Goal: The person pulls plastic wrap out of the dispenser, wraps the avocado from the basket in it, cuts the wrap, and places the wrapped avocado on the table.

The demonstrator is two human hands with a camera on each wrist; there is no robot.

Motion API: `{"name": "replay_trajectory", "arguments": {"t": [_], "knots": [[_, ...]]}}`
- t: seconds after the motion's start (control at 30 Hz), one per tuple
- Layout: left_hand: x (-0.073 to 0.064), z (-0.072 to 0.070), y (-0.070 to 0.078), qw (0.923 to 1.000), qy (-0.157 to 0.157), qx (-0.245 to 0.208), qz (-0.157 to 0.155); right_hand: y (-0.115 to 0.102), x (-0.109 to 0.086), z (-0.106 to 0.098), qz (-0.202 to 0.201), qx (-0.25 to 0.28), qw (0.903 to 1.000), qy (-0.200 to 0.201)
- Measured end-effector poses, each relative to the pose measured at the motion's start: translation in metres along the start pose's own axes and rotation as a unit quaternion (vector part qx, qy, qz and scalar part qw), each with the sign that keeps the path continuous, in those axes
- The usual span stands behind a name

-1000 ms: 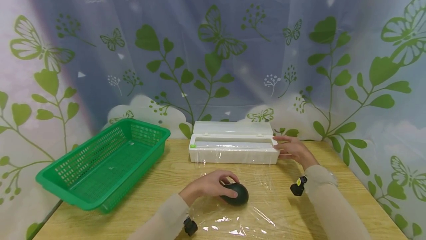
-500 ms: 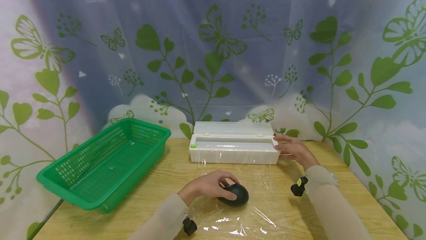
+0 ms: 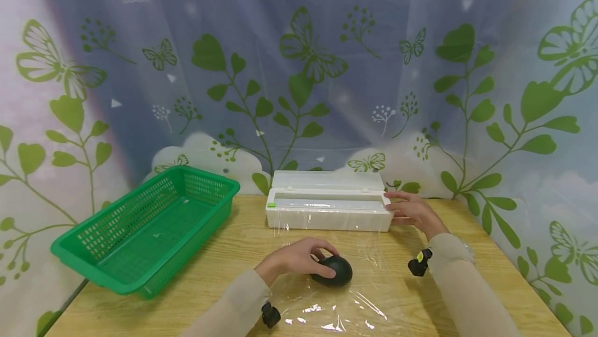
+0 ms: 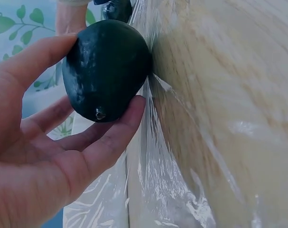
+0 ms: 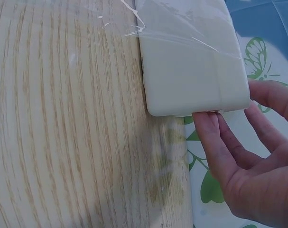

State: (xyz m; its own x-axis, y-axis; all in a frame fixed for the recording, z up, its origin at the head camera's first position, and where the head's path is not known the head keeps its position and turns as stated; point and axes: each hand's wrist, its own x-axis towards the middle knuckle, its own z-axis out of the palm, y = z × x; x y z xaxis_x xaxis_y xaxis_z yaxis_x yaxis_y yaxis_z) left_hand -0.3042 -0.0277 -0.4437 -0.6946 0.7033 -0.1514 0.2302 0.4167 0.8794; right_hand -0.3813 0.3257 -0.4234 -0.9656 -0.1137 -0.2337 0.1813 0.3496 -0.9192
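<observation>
My left hand [image 3: 296, 260] holds a dark green avocado [image 3: 337, 271] between thumb and fingers, low over clear plastic wrap [image 3: 336, 311] spread across the table. The avocado's stem end shows in the left wrist view, facing the palm. From a white cling film dispenser [image 3: 327, 220] at the back, its lid [image 3: 327, 179] raised, the wrap runs toward me. At the dispenser's right end my right hand [image 3: 416, 212] rests its fingertips against the end wall [image 5: 200, 102], fingers extended and not wrapped round it.
To the left stands a green plastic basket [image 3: 219, 212] with perforated sides. A small bright green piece [image 3: 272, 205] sits at the dispenser's left end. Behind the wooden table [image 3: 467, 274] hangs a patterned curtain [image 3: 327, 93].
In the last half second my left hand and the avocado have shifted slightly right and away from me. My right hand and the dispenser stay in place.
</observation>
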Motion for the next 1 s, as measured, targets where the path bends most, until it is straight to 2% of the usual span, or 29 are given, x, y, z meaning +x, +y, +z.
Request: {"name": "replay_trajectory", "arguments": {"t": [0.2, 0.43, 1.0], "knots": [[0.0, -0.001, -0.004, 1.0, 0.006, -0.005, 0.0, 0.001, 0.001, 0.0, 0.003, 0.005, 1.0, 0.004], [-0.003, -0.003, -0.006, 0.9994, 0.0, -0.035, -0.006, 0.002, 0.001, -0.001, 0.005, 0.003, 1.0, 0.006], [-0.025, -0.025, -0.015, 0.9978, 0.022, -0.062, -0.005, 0.0, -0.001, 0.001, 0.001, 0.001, 1.0, 0.007]]}}
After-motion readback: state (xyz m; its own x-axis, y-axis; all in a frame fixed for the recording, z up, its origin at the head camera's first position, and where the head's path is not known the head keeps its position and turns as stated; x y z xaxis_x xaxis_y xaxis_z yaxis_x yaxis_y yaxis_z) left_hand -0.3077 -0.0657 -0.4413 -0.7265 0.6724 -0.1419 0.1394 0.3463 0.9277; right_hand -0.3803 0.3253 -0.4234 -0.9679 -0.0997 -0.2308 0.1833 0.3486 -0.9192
